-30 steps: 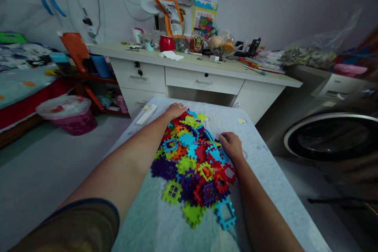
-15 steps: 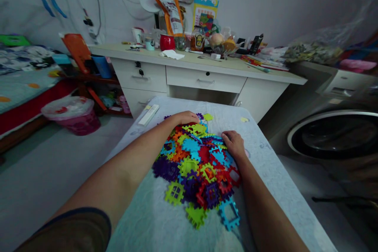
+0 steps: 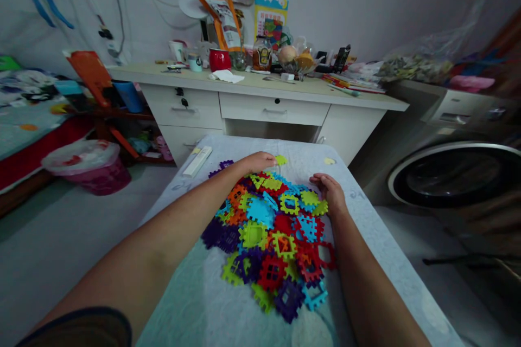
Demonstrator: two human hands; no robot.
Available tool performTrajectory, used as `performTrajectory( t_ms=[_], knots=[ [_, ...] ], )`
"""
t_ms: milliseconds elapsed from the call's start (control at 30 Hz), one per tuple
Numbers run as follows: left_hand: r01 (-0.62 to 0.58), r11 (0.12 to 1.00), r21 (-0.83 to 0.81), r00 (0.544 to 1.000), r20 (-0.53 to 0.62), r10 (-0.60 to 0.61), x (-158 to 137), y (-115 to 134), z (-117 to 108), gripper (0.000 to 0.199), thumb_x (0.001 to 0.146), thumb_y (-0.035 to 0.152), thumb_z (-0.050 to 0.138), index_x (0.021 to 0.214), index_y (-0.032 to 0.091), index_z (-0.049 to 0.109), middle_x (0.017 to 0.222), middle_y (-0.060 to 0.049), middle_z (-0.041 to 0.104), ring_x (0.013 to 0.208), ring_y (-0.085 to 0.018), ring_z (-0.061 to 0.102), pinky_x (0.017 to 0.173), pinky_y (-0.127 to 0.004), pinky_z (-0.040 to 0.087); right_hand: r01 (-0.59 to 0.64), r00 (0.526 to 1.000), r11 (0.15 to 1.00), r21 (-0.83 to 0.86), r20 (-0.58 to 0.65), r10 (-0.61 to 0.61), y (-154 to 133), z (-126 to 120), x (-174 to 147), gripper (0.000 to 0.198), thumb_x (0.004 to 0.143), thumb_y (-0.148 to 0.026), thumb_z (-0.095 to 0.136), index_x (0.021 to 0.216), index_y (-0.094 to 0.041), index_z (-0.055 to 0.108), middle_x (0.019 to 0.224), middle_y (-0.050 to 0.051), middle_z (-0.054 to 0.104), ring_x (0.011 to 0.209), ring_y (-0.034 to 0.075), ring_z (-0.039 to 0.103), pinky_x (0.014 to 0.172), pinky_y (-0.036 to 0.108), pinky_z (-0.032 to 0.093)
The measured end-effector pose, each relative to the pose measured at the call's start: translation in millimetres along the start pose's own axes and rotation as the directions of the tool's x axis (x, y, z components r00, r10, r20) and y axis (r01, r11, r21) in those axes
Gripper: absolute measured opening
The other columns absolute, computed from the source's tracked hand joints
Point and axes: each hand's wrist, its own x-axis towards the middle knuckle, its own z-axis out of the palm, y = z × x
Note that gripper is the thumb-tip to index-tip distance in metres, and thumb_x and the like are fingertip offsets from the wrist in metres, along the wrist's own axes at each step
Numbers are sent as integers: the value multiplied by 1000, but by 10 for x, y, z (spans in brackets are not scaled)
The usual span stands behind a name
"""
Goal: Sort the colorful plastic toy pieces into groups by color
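Note:
A heap of flat plastic building pieces with toothed edges [image 3: 262,211], in lime green, purple, red, orange and light blue, spreads over the cloth-covered table [image 3: 382,260]. My left hand [image 3: 260,162] reaches across the heap's far left side, its fingers stretched and partly hidden from me. Just beyond its fingertips is a lime green piece [image 3: 280,160]. At the right edge of the heap my right hand [image 3: 331,190] is held on its side, fingers extended and nothing in it. Lime green pieces [image 3: 310,198] lie close to its palm.
A white box-like strip [image 3: 198,161] lies at the table's far left. Behind stands a white desk [image 3: 248,103] with a red cup [image 3: 220,59], jars and a snack pouch. A washing machine [image 3: 451,146] is at right, a pink lined bin [image 3: 91,173] at left.
The pieces near my right hand have shifted and lie differently, with lime green ones now on top there. A purple piece has moved to the near edge. The view has turned slightly right.

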Motion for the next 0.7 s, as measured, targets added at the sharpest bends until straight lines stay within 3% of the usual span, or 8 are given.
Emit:
performTrajectory(
  t_ms=[67,167,267,400,533,700],
  knots=[
    [45,996,71,997,-58,-41,140,-47,-10,46,82,43,49,112,14,70,118,-9,68,115,-26,57,99,-31,42,11,1000,1000,15,-3,-11,11,-16,26,31,67,-49,68,81,-21,69,78,7,73,82,25,68,85,41,51],
    [157,974,163,982,-131,-137,324,-143,2,62,78,48,54,131,17,59,147,-14,48,138,-34,38,113,-40,29,38,999,999,-5,13,-38,41,-32,52,33,69,-52,66,81,-22,67,78,7,73,84,26,69,87,43,51],
    [265,940,215,961,-137,-239,449,-219,58,80,72,59,61,143,25,47,157,-15,34,144,-43,26,113,-53,26,29,999,1000,-8,23,-29,63,-38,59,34,69,-53,67,83,-22,67,78,7,73,84,26,69,87,43,51],
    [282,926,250,959,-91,-268,554,-222,171,91,66,66,64,146,28,43,161,-16,27,146,-49,18,111,-62,24,-3,1000,1000,7,29,3,76,-31,52,33,69,-51,68,84,-21,68,79,6,73,83,25,69,86,42,52],
    [212,944,254,977,-20,-214,612,-121,286,82,69,62,63,141,27,50,158,-16,33,145,-45,22,113,-60,22,-38,998,998,43,46,36,86,-20,45,29,69,-46,70,84,-22,68,80,5,74,83,24,69,84,39,52],
    [23,981,190,991,123,-47,547,91,306,52,71,44,62,119,27,67,140,-9,57,132,-30,45,111,-40,32,-46,998,999,23,51,45,85,-17,48,30,68,-46,70,87,-22,68,81,5,74,83,24,69,83,39,52]
  ],
)
